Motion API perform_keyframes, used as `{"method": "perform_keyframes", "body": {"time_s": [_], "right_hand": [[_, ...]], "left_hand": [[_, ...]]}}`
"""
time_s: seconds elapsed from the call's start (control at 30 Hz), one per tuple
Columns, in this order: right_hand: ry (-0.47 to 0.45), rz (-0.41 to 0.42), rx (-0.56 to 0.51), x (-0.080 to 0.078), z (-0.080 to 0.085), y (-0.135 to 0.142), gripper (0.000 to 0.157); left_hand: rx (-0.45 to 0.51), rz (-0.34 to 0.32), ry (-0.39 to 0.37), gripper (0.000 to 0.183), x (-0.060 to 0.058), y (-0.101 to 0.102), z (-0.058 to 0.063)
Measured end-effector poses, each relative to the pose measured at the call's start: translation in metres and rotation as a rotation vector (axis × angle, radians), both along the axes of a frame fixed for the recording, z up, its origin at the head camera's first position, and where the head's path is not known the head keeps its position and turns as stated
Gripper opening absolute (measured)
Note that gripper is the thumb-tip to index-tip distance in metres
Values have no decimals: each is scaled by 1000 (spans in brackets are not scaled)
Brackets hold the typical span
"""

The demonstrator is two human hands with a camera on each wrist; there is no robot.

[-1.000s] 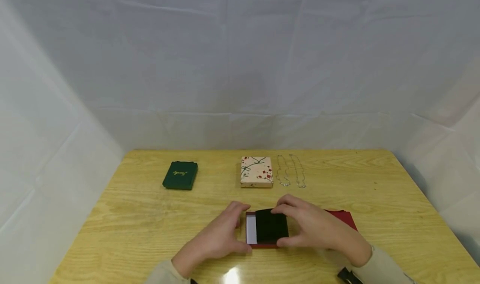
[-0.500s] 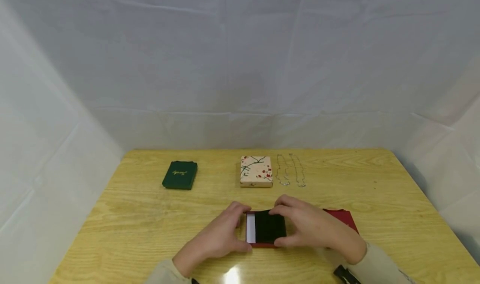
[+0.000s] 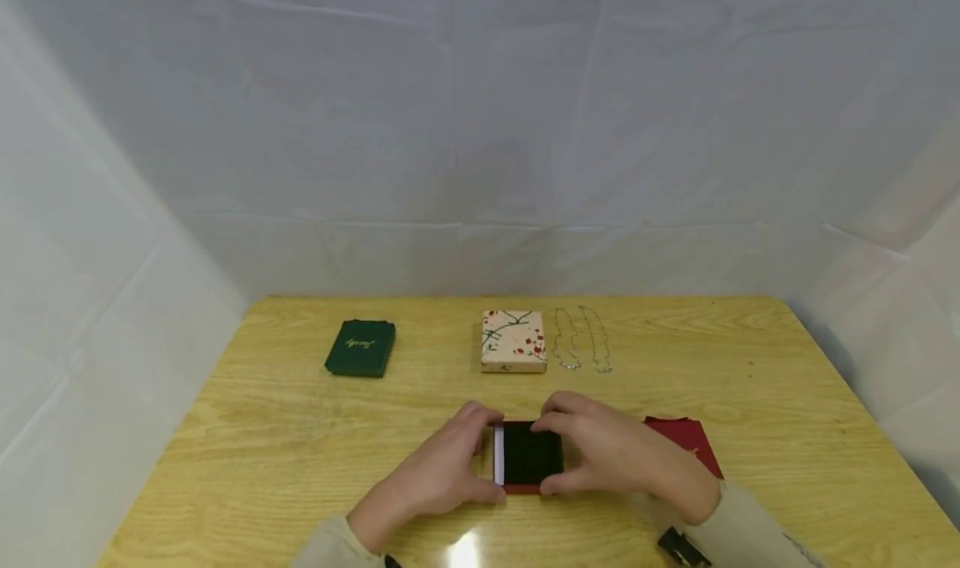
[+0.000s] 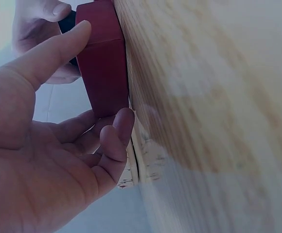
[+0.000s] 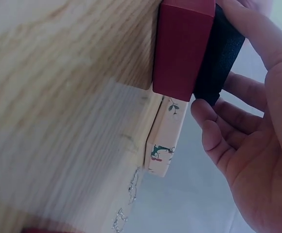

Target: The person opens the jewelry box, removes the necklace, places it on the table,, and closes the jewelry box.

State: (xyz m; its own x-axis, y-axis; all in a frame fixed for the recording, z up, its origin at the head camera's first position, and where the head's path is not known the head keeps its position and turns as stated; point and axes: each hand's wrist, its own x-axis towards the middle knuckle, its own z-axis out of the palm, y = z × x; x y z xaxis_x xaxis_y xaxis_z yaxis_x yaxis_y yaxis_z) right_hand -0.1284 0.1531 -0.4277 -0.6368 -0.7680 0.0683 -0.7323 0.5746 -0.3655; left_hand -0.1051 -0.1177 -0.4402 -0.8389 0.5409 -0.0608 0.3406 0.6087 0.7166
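Observation:
A small red box base (image 4: pixel 102 73) stands on the table in front of me. My left hand (image 3: pixel 446 468) grips its left end, thumb at the near side and fingers at the far side. My right hand (image 3: pixel 611 451) pinches a black padded insert (image 3: pixel 532 455) between thumb and fingers. The insert lies over the box's top, and a narrow white strip (image 3: pixel 498 457) of the inside shows at its left. From the right wrist view, the black insert (image 5: pixel 221 53) sits partly above the red wall, at its opening.
A red lid (image 3: pixel 686 441) lies to the right, partly behind my right forearm. Farther back are a cream floral box (image 3: pixel 513 343) and two thin silver necklaces (image 3: pixel 596 340) (image 3: pixel 566 340). A dark green box (image 3: pixel 361 349) stands at the back left of the wooden table.
My right hand has moved left with the black insert, and the white strip has grown narrower. The left hand and red box base have barely moved.

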Motion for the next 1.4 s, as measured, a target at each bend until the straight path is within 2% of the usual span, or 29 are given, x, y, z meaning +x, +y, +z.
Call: {"method": "perform_keyframes", "body": {"time_s": [0.43,0.73,0.9,1.13,1.4], "right_hand": [[64,32,-23,-2,-9,-6,62],[-3,38,-24,-3,-14,-10,53],[39,33,-18,-2,-15,-9,49],[69,36,-16,-3,-17,-7,31],[119,49,12,-2,-13,-8,27]], "left_hand": [[-14,-5,6,84,-1,0,1],[-21,-3,-3,84,-1,-1,1],[-20,-3,-5,84,-2,-1,0],[-17,-1,-12,85,-2,-2,0],[-18,3,-13,85,-1,-1,0]]}}
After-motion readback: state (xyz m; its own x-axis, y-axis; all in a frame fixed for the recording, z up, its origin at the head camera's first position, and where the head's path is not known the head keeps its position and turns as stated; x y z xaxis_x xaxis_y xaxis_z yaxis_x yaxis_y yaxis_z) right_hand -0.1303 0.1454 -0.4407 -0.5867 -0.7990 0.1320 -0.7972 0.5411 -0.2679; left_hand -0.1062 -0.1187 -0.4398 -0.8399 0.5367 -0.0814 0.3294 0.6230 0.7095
